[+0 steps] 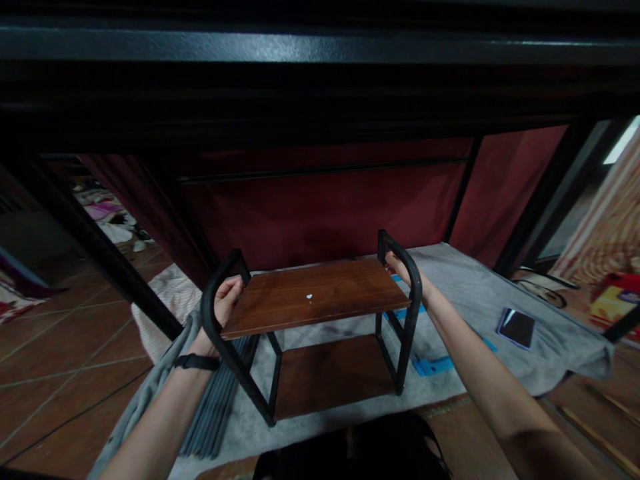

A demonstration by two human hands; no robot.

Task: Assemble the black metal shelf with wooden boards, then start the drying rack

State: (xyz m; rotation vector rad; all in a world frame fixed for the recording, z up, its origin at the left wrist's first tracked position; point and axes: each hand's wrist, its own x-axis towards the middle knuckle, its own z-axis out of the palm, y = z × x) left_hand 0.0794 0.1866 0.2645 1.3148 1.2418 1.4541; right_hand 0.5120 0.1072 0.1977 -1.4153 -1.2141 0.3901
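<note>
A small two-tier shelf (pixel 320 293) with wood-look boards and a black tube frame stands on a grey cloth. On its upper board lies a small white speck (pixel 309 296). My left hand (pixel 228 297), with a dark band on the wrist, reaches through the left frame loop; its curled fingers grip the shelf at the upper board's left edge. At the far right corner my right hand (pixel 399 268) reaches to the right frame loop with its fingers closed on the shelf, partly hidden by the tube. The lower board (pixel 333 373) rests close to the cloth.
A black metal bar (pixel 280 47) crosses overhead. Dark red curtains (pixel 320 213) hang behind. On the grey cloth (pixel 450 280) lie a phone (pixel 517 327), blue strips (pixel 433 365) and, at left, a bundle of grey tubes (pixel 217 400). Tiled floor (pixel 65 360) shows at left.
</note>
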